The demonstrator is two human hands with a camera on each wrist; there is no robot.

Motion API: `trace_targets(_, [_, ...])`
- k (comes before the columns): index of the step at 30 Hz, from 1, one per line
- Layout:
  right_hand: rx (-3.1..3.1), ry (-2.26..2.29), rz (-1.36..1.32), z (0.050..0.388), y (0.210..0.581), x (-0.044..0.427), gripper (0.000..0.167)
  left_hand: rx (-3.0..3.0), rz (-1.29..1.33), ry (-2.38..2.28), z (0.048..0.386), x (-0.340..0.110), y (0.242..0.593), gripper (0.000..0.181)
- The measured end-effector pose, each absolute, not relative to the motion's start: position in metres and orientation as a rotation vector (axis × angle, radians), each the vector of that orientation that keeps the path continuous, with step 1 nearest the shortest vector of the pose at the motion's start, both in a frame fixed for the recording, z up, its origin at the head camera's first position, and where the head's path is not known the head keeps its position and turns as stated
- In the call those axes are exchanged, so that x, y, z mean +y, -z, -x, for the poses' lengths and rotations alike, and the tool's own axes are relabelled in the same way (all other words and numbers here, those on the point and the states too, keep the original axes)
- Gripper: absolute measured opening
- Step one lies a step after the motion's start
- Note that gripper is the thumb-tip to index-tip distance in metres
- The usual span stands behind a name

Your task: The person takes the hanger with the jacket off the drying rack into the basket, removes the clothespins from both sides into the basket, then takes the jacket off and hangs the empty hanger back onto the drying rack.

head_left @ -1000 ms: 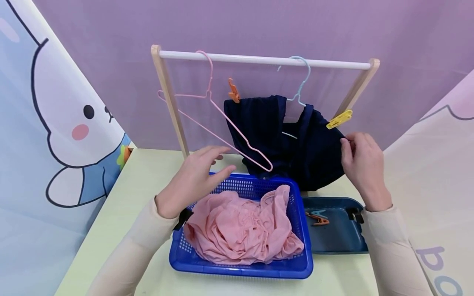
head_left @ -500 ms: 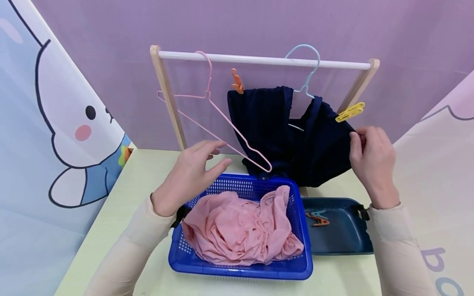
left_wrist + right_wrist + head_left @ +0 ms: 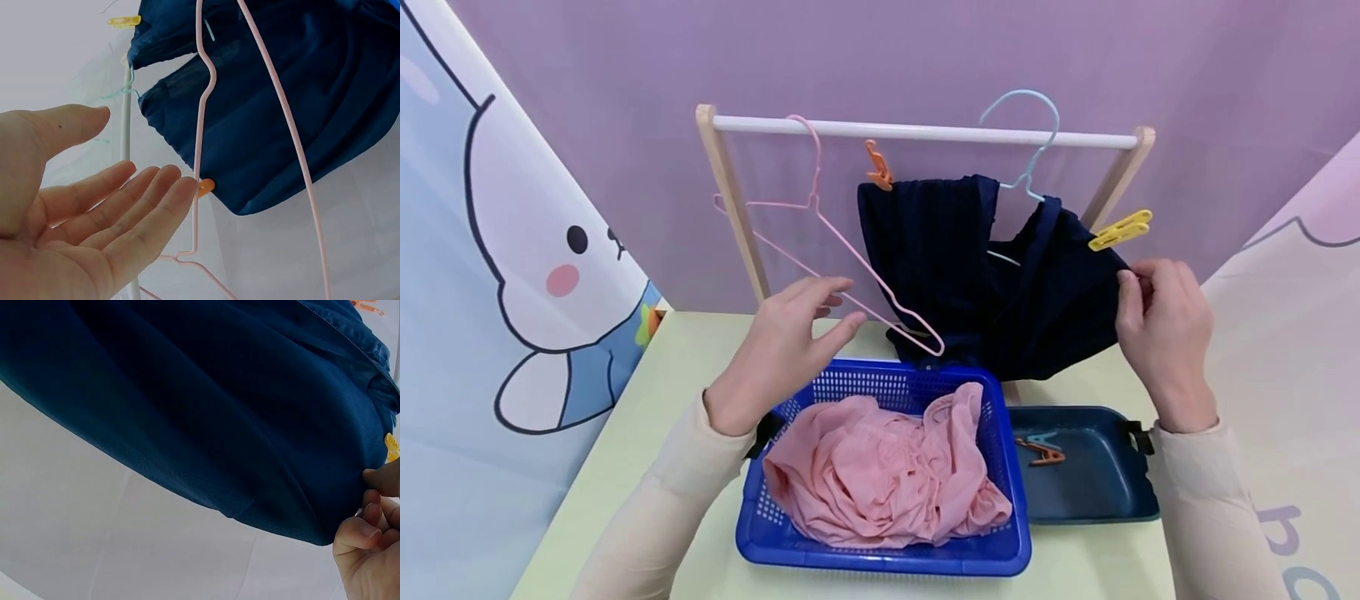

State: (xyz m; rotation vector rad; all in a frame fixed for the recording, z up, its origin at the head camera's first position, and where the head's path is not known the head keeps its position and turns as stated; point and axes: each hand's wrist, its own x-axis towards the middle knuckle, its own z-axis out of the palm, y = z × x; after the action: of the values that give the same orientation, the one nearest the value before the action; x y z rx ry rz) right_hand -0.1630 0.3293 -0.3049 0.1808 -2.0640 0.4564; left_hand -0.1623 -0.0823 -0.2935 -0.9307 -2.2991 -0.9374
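A navy garment [image 3: 940, 267] hangs on a light blue hanger [image 3: 1033, 162], with an orange clothespin [image 3: 878, 167] on its left shoulder and a yellow clothespin [image 3: 1120, 231] on its right. My right hand [image 3: 1168, 342] pinches the garment's right edge below the yellow clothespin. In the right wrist view, thumb and fingers of the right hand [image 3: 372, 531] meet at the cloth's corner. Beside an empty pink hanger [image 3: 887, 287], my left hand [image 3: 782, 354] is held with fingers extended and thumb apart. The left wrist view shows the left hand [image 3: 100, 206] holding nothing.
A wooden-legged rack with a white rod [image 3: 917, 132] stands at the back. In front is a blue basket [image 3: 880, 565] holding a pink garment [image 3: 887, 479]. Right of it, a dark teal tray [image 3: 1097, 492] contains loose clothespins [image 3: 1043, 454].
My right hand has moved right and slightly up, drawing the navy garment's edge with it. The light blue hanger's hook has risen and shifted right against the rod. My left hand moved slightly left.
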Motion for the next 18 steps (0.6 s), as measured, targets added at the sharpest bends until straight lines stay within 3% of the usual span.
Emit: trace_targets(18, [-1.961,-0.491,-0.112,0.118,0.311,0.357,0.023,-2.113,0.869,0.955,0.187,-0.07,0.27,0.039])
